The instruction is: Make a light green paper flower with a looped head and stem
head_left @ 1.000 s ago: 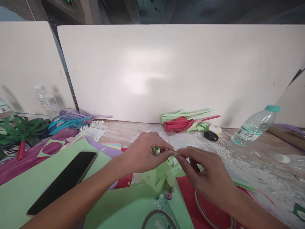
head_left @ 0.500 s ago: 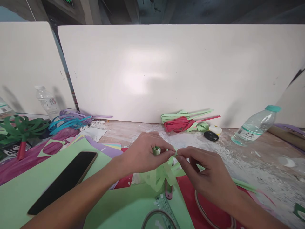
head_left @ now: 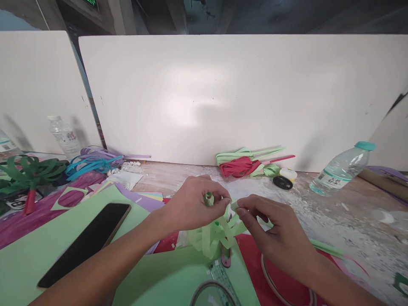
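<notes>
Both hands meet over the middle of the table on a piece of light green paper cut into strips (head_left: 214, 236). My left hand (head_left: 191, 206) pinches its rolled upper end between thumb and fingers. My right hand (head_left: 274, 231) pinches one strip just to the right of that roll. The loose strips curl down below the hands over a light green sheet (head_left: 168, 276) and a red sheet (head_left: 280, 280).
A black phone (head_left: 86, 242) lies on green paper at the left. A ruler (head_left: 221, 278) and a pink-handled tool (head_left: 225, 257) lie under the strips. Looped paper strips (head_left: 245, 163), a glue pot (head_left: 287, 173), its black lid (head_left: 282, 182) and water bottles (head_left: 341, 168) stand before a white board (head_left: 223, 93).
The green strips have spread and curled more under the hands. My left thumb and fingers have shifted slightly on the rolled end; both hands stay in place.
</notes>
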The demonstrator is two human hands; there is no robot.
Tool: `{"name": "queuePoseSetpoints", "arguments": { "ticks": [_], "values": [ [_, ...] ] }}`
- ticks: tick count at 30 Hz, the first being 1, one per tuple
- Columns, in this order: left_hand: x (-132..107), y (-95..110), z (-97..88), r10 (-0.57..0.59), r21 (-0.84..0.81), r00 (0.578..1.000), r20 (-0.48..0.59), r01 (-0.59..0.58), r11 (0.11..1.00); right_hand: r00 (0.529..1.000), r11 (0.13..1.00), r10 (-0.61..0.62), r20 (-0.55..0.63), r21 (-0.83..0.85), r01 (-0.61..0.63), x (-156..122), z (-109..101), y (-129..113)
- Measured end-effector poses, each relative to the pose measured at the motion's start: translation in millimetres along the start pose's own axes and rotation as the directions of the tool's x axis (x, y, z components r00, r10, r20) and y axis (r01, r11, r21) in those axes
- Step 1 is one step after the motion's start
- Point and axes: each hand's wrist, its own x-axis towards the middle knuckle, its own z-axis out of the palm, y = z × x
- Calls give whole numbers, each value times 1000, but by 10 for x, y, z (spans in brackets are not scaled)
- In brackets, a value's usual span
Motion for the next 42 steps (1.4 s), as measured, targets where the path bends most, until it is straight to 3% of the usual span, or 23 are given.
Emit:
{"name": "queuePoseSetpoints", "arguments": {
  "ticks": [5,10,14,18,20,24,29,32,34,35,37,40,42],
  "values": [
    [-5,-33,-11,-102,-38,995,-19,101,994,990,976,130,46,170,-136,27,-33,24],
    [-7,-61,-30,-159,-197,987,36,163,967,916,796,325,236,454,-399,79,-66,114],
    [3,-171,-32,-147,-365,986,81,166,916,875,666,321,362,571,-480,101,-41,150],
    [11,-339,-16,-119,-456,971,208,204,866,844,612,342,412,585,-533,112,-4,195],
    [5,-386,-32,-153,-376,947,284,257,890,840,589,365,402,599,-543,121,9,240],
    [-16,-330,-210,-289,42,861,419,300,953,842,593,403,357,599,-538,140,12,311],
    [-73,-118,-623,-441,402,740,507,250,881,857,646,417,305,564,-515,154,-16,308],
    [-259,-41,-834,-453,503,766,456,198,841,855,659,424,299,546,-517,159,-32,314],
    [-465,-28,-908,-410,536,804,431,137,833,856,661,426,291,547,-515,164,-33,335],
    [-579,-28,-916,-375,509,803,463,106,854,856,660,429,287,547,-514,166,-28,349],
    [-789,-39,-867,-347,435,811,471,129,891,854,659,433,289,544,-519,168,-12,376],
    [-973,-70,-654,-409,377,865,290,289,880,851,665,415,322,532,-525,159,21,385],
    [-993,-98,-481,-461,316,860,218,384,867,853,680,390,347,516,-520,143,36,358]
  ]
}}
